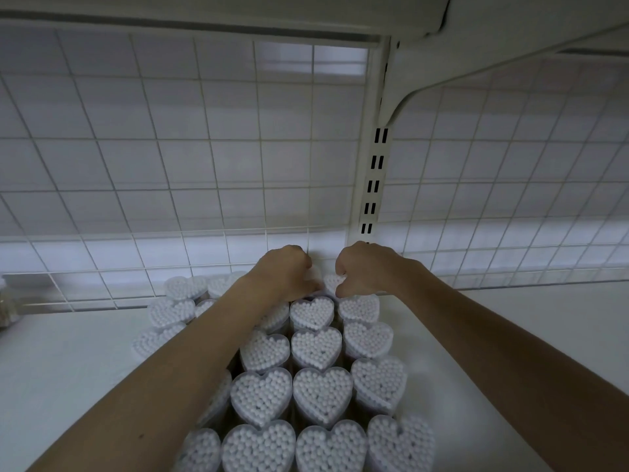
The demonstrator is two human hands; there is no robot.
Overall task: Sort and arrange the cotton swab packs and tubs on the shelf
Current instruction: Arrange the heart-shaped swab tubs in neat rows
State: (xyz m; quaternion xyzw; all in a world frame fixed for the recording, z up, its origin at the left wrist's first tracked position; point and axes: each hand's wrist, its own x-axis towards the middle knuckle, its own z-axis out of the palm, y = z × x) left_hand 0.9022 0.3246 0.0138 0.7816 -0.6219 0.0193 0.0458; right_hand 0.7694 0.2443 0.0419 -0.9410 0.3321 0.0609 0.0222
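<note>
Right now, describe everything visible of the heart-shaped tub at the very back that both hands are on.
The rearmost heart-shaped tub is mostly hidden. Only a sliver of its clear top shows, packed with white cotton swab tips. It stands upright at the back of the middle row, next to the wire grid panel, directly behind another heart tub. The left hand and right hand flank it, fingers curled down around its sides.

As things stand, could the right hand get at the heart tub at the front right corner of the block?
Probably yes: that tub stands at the block's open edge with bare shelf beside it, though the right hand is busy at the back row.
</note>
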